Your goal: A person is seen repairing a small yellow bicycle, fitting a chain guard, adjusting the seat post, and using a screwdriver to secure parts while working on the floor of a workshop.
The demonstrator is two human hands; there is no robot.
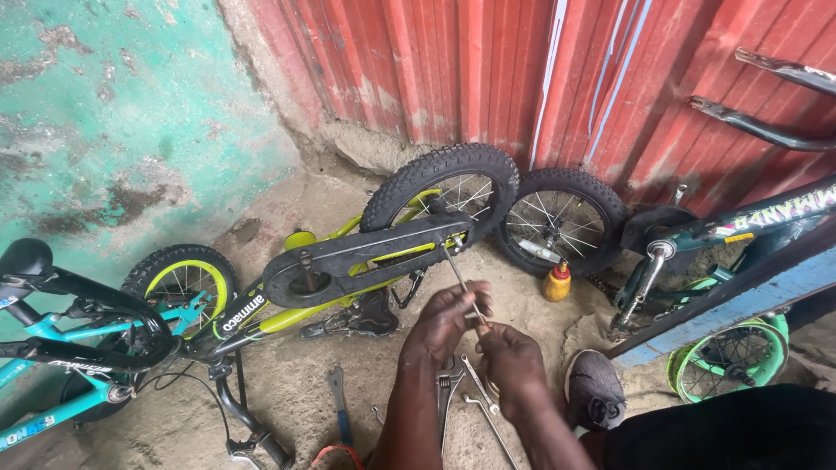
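At frame centre, a yellow-green child's bicycle (348,261) lies on its side on the dirt floor (287,383), black chain guard (366,252) facing up. Lower centre, both hands close around a screwdriver (459,277): left hand (448,320) wraps the shaft, right hand (512,359) grips the handle end. Its tip meets the guard's rear end. Judged step: working a guard fastener; next calls for steady turning pressure. Spanners (475,392) lie below.

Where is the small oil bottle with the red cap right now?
In the head view, the oil bottle stands on the sandy ground right of centre, just before the loose black wheel leaning on the red wall.
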